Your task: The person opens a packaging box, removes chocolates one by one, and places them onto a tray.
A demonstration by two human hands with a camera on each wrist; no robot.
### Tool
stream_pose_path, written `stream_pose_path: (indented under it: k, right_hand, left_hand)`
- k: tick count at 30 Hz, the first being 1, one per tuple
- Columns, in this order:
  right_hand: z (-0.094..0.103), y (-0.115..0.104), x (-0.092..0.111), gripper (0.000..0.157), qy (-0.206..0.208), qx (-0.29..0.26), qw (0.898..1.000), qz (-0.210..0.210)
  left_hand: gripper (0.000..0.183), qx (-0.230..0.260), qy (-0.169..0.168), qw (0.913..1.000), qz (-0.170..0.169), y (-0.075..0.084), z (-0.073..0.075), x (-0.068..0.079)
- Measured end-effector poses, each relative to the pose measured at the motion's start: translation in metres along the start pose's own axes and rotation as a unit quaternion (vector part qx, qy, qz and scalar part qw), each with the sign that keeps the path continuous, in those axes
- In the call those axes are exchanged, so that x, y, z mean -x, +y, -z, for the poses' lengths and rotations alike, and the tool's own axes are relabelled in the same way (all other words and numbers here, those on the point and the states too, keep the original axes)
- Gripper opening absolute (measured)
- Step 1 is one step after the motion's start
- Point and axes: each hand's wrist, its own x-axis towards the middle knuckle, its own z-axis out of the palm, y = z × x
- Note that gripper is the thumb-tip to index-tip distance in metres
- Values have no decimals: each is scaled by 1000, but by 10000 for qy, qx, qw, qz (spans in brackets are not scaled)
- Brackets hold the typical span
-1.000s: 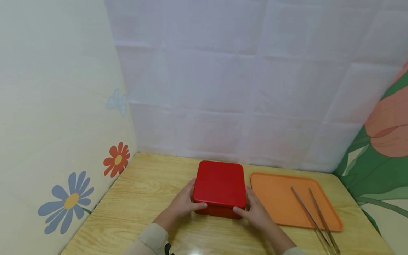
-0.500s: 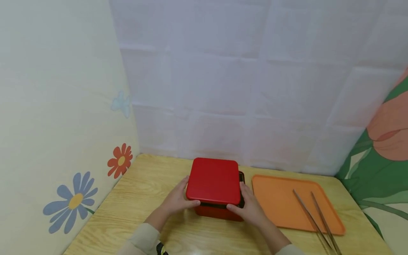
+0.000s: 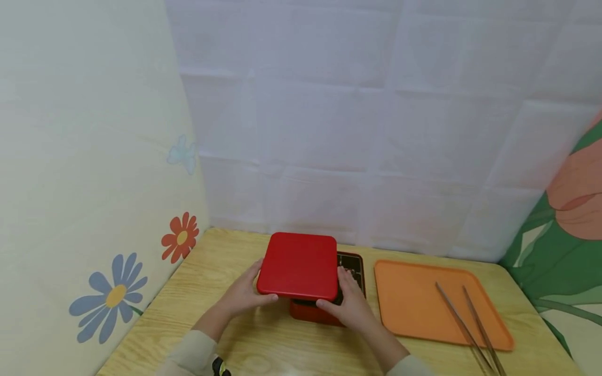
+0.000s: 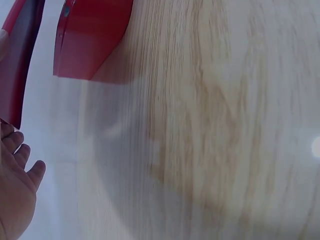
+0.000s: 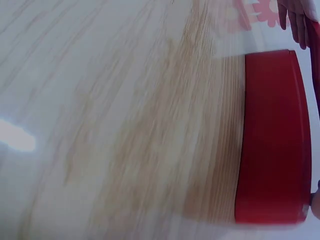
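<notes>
Between both hands, a square red lid (image 3: 298,266) is held level above a red box (image 3: 314,313), shifted to the box's left. My left hand (image 3: 242,293) grips the lid's left side, thumb at the front edge. At the opposite side my right hand (image 3: 348,303) grips it, thumb near the front right corner and fingers along the right edge. The uncovered right part of the box shows a dark, divided interior; the lid hides the rest. In the left wrist view, a gap shows between the lid (image 4: 19,65) and the box (image 4: 95,40).
To the right of the box lies an orange tray (image 3: 409,297). Metal tongs (image 3: 470,324) rest across it, their joined end past its front edge. The wooden table (image 3: 155,334) meets a white cloth backdrop (image 3: 291,120) behind and flower-printed panels at both sides.
Both hands have lifted the lid off the box and carried it left, exposing the dark interior on the right. The tray and tongs stay in place.
</notes>
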Motion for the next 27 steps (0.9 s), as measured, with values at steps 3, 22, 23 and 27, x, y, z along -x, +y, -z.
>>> stream_pose_path:
  k: [3, 22, 23, 27]
  right_hand:
    - [-7, -6, -3, 109, -36, -33, 10000, 7]
    - [-46, -47, -14, 108, -273, -105, 9994, 188]
    - [-48, -49, -15, 108, -270, -113, 9993, 215]
    - [-54, -57, -17, 109, -286, -212, 9990, 288]
  left_hand:
    - [108, -84, -19, 9999, 58, -6, 7, 2]
    - [111, -374, -321, 9985, 228, -39, 53, 24]
    - [111, -381, -354, 9983, 251, -40, 55, 25]
    - [112, -361, -434, 9977, 363, -45, 63, 29]
